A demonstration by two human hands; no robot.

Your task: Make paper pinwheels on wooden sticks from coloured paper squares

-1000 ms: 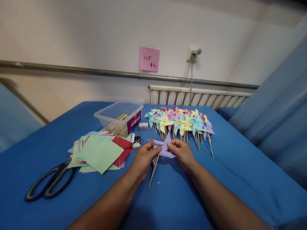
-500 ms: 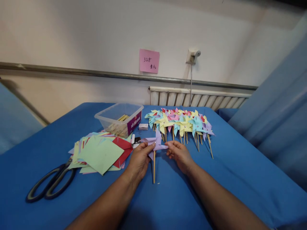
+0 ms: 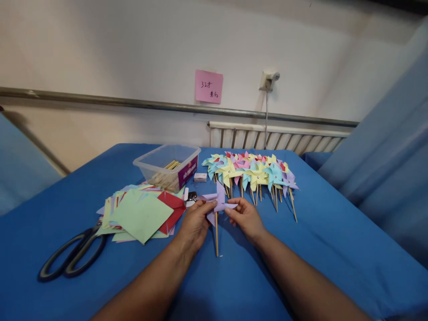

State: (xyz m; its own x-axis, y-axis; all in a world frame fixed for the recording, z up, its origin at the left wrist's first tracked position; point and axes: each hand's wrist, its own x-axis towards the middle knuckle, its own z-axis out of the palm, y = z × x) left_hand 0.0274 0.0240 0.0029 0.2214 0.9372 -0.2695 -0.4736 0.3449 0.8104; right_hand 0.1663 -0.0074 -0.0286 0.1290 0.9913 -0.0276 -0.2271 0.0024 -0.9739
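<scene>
A purple paper pinwheel [image 3: 220, 192] on a thin wooden stick [image 3: 216, 236] is held up in front of me. My left hand [image 3: 197, 223] is closed on it, with the thumb near its centre pin. My right hand [image 3: 245, 218] pinches the pinwheel's right-hand blade between thumb and fingers. Left of my left hand lies a pile of coloured paper squares [image 3: 142, 214], pale green on top with a red sheet [image 3: 174, 207] beside it. Large dark-handled scissors [image 3: 75, 254] are partly tucked under the pile.
A clear plastic box [image 3: 160, 167] of wooden sticks stands behind the paper, with a small box [image 3: 200, 177] beside it. Many finished pinwheels [image 3: 257, 174] lie at the back right of the blue-covered table [image 3: 334, 249]. A radiator [image 3: 284, 138] runs along the wall.
My right hand has shifted slightly left along the blade, closer to the pinwheel's centre. My left hand keeps its grip, and the stick's lower end has moved slightly right.
</scene>
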